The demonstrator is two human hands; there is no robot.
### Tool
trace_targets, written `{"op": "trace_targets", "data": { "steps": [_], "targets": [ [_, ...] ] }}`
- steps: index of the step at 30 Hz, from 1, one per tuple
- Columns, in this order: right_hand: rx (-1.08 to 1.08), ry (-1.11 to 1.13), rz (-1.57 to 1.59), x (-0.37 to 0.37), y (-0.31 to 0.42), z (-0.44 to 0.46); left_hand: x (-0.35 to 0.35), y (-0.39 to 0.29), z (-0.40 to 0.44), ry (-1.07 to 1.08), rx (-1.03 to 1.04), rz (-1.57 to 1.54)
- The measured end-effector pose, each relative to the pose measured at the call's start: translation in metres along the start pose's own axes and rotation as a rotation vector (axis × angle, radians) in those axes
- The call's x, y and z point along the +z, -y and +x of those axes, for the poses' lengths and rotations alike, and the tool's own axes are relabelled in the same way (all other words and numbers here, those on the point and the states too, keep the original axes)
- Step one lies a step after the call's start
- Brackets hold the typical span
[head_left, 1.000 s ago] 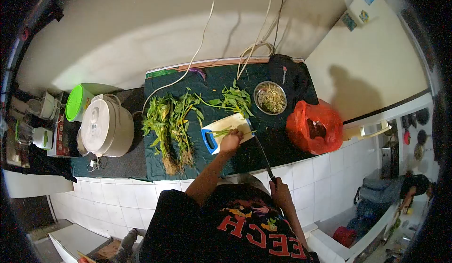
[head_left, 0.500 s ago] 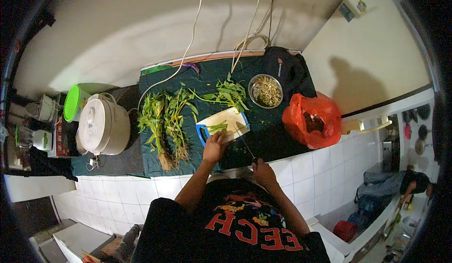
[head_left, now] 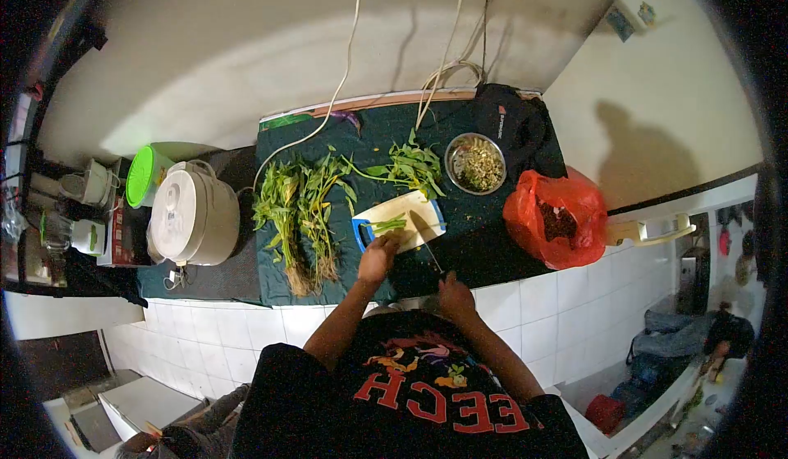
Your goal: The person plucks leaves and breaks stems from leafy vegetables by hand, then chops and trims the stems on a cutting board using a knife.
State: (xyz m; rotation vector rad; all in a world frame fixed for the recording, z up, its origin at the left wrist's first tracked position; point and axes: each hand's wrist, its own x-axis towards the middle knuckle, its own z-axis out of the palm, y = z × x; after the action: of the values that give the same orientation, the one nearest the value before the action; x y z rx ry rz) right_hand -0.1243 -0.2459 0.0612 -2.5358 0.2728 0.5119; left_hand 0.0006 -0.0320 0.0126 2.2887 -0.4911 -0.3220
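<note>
A white cutting board with blue ends [head_left: 428, 219] lies near the counter's front edge. Cut green stems [head_left: 388, 225] rest on its left part, and my left hand [head_left: 379, 257] is closed on them at the near edge. My right hand [head_left: 453, 295] grips the handle of a knife [head_left: 432, 255], whose blade reaches over the board. Behind the board lies a leafy bunch [head_left: 414, 165]. Two rooted bundles of greens [head_left: 283, 213] lie to the left. A metal bowl of chopped pieces [head_left: 475, 163] stands behind and to the right.
A red plastic bag [head_left: 555, 221] sits at the counter's right. To the left stand a white rice cooker [head_left: 194, 214] and a green-lidded container [head_left: 141, 176]. A cable [head_left: 344, 77] runs down onto the cloth. Other people are partly visible at lower left and far right.
My left hand has moved from the board's middle to its near left edge, onto the stems. My right hand has brought the knife left, and its blade has come over the board.
</note>
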Motion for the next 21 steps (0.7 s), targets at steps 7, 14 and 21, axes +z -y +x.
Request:
{"op": "trace_targets", "data": {
  "steps": [7,14,21],
  "targets": [
    [0.031,0.038,-0.066,-0.039,0.007,0.01,0.023,-0.006,0.024,-0.119,0.223,0.369],
    [-0.15,-0.298,-0.095,-0.081,-0.028,-0.025,0.018,-0.033,0.057,0.082,0.014,0.322],
    [0.171,-0.289,-0.04,-0.072,-0.048,-0.046,0.044,-0.049,0.09,-0.005,0.292,0.287]
  ]
}}
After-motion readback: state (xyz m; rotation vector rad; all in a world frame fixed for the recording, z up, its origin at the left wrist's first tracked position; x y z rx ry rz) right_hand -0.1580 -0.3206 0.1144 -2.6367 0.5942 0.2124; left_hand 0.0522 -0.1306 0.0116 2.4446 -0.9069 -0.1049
